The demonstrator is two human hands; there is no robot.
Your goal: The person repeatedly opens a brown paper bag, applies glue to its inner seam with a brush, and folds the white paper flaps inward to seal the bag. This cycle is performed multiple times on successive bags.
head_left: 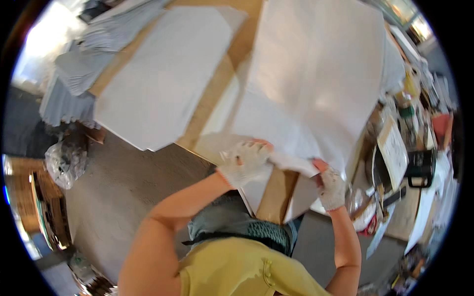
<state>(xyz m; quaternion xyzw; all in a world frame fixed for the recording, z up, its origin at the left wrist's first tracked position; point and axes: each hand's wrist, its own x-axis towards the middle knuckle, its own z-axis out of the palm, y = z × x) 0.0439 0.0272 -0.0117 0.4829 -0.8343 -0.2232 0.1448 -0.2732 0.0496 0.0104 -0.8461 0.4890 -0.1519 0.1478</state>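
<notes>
One large white sheet (316,74), faintly glossy, near edge (296,165) folded over

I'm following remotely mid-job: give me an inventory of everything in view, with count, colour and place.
large sheet: one on top, white, centre right
smaller sheet: one on top, white, upper left
tan surface: one, tan, between both sheets
stacked sheets: uncountable, pale grey, far upper left
plastic bag: one, clear, left
handled container: one, black, right
mixed clutter: uncountable, many colours, right
floor: one, grey, below
shirt: one, yellow, bottom
left hand: one, white-gloved, at the large sheet's near edge
right hand: one, white-gloved, holding that edge
</notes>
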